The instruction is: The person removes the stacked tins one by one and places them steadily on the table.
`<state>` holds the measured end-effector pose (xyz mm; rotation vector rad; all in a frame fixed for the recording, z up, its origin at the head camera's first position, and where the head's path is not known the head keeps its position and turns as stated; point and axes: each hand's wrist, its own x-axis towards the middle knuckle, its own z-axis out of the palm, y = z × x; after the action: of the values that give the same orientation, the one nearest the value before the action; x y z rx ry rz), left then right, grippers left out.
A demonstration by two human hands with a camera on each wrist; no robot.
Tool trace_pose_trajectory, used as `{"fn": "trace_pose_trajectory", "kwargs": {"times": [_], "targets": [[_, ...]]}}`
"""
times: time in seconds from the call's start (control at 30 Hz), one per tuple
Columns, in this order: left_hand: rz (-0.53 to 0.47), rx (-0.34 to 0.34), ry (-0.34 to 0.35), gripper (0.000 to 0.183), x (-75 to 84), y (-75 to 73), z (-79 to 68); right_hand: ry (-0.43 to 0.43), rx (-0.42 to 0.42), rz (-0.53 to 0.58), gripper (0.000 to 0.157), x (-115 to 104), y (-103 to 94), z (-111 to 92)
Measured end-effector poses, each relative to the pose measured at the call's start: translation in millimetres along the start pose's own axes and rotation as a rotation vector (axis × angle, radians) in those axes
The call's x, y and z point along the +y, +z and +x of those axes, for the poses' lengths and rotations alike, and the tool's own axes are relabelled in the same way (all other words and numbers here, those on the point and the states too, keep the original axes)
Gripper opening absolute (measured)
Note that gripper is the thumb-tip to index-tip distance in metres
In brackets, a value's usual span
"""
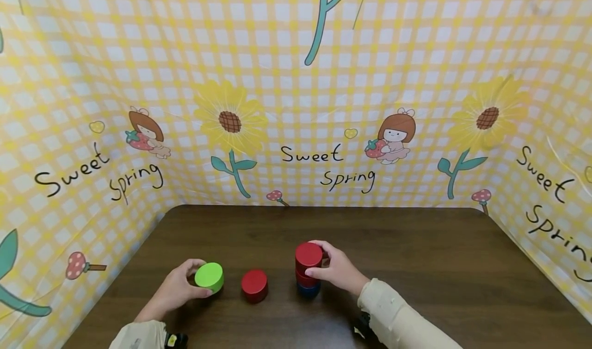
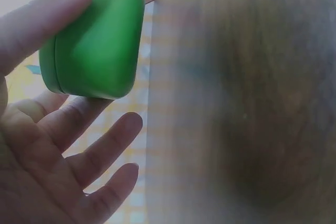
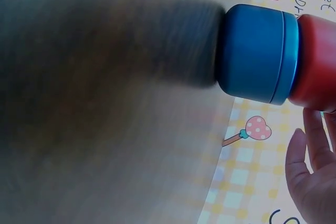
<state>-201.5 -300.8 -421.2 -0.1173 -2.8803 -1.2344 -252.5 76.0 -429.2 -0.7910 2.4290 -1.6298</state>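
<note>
My left hand (image 1: 178, 282) pinches a bright green round canister (image 1: 209, 278) between thumb and fingers. In the left wrist view the same green canister (image 2: 100, 43) shows a seam near its top, and the other fingers spread below it. A stack stands to the right: a blue canister (image 1: 308, 290) at the bottom, a red canister (image 1: 306, 278) on it, and another red canister (image 1: 308, 255) on top. My right hand (image 1: 339, 269) grips the top red one, thumb on the near side. In the right wrist view the blue canister (image 3: 254, 53) sits below a red one (image 3: 317, 61).
Between the hands a single red canister (image 1: 254, 286) stands on the dark wooden table (image 1: 393, 231). A yellow checked cloth (image 1: 324, 102) with printed flowers and lettering hangs around the back and sides. A black wrist strap (image 1: 176, 340) shows at the left sleeve.
</note>
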Motion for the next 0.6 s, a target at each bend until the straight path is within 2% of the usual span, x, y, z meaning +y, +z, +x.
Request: {"fn": "trace_pose_trajectory", "kwargs": {"times": [0.6], "targets": [[-0.013,-0.089,0.025,0.065,0.1,13.4,10.7,-0.012,-0.022,-0.007,0.062,-1,-2.6,1]]}}
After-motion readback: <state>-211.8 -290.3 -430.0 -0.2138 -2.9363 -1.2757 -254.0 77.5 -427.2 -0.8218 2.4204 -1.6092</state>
